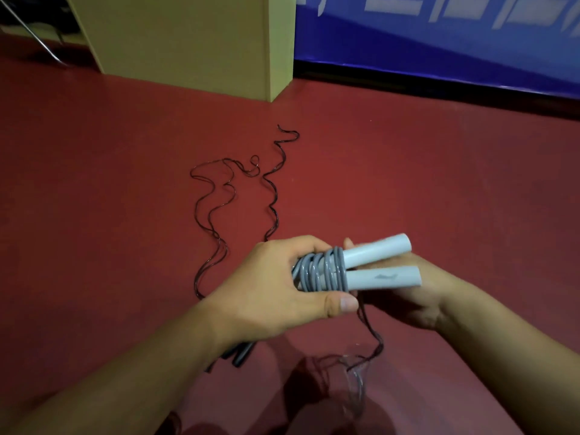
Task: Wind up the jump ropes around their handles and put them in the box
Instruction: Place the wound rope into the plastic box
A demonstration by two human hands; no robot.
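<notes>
**Technician:** Report the position of the grey jump rope (326, 271).

**Observer:** It was held above the red floor (408, 171), between both hands, in the lower centre of the head view. Its grey cord was coiled in several turns around two pale grey handles (381, 265), which lay side by side with their free ends pointing right.

**Technician:** State of each hand?

**Observer:** The left hand (270, 287) was curled round the coiled end of the bundle, fingers over the top and thumb beneath. The right hand (417, 296) lay palm-up under the handles, supporting them; its fingertips showed just behind the coil. Whether those fingers were closed on the handles could not be determined.

**Technician:** Other ropes in view?

**Observer:** A thin dark jump rope (219, 208) lay loose on the floor beyond the hands, in wavy doubled strands running away from the person. Two black handles (241, 354) rested on the floor below the left forearm, partly hidden by it. A clear cord (354, 381) lay looped near the bottom edge, too blurred to detail.

**Technician:** Surroundings?

**Observer:** A pale yellow cabinet (188, 42) stood on the floor at upper left. A blue banner (455, 42) with white lettering ran along the upper right.
</notes>
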